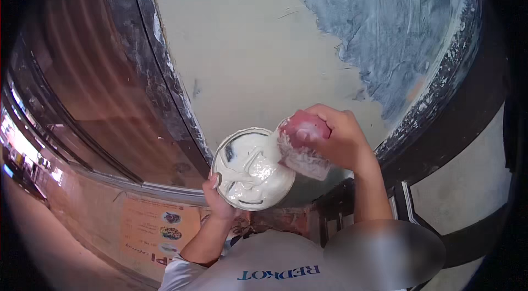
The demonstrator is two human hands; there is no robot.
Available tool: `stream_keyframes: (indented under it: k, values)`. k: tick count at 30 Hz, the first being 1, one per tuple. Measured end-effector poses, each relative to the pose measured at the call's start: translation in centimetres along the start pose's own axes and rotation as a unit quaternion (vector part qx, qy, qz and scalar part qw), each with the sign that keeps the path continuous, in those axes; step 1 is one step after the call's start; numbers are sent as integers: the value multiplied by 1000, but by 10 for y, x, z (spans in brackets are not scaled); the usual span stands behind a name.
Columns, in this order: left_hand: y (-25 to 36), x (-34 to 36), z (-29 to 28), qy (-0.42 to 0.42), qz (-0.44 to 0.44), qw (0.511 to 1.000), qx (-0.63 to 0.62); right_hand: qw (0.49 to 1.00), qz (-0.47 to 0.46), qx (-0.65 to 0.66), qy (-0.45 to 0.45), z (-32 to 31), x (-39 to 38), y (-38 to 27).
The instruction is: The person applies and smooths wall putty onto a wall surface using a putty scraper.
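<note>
My left hand (219, 197) grips the rim of a round tub of white paste (269, 169) from its lower left side. The paste is thick and glossy, with folds and dark gaps where the tub's inside shows. My right hand (346, 137) is closed round a red, flat spreader (308, 128) just right of the tub. White paste is smeared over the spreader's lower part, and its edge overlaps the tub's right rim. Beyond both hands spreads a large panel, partly coated in smooth beige (236, 60), with a rough, streaked blue-grey area (379, 32) at the upper right.
A dark, paste-spattered frame (157, 65) borders the panel on the left, and another dark edge (434, 104) runs along the right. Brown glossy panelling (93, 65) stands at the left. Below it is an orange printed sheet (157, 225). Pale panels with dark bars (462, 197) are at the lower right.
</note>
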State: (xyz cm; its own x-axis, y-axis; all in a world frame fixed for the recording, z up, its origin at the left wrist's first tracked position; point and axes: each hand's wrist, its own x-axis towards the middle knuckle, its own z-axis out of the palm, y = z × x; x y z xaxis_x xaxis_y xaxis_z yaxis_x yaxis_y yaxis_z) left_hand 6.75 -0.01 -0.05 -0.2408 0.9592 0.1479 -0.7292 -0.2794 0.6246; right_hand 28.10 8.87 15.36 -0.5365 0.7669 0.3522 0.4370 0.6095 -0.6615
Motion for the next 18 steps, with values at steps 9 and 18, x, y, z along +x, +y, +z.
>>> stream_keyframes:
  k: [9, 18]
  values:
    - [-10, -12, 25, 2, 17, 1000, -16, 998, 12, 40, -45, -21, -12, 7]
    - [-26, -16, 40, 14, -10, 1000, -14, 990, -3, 12, -142, -33, -16, 10]
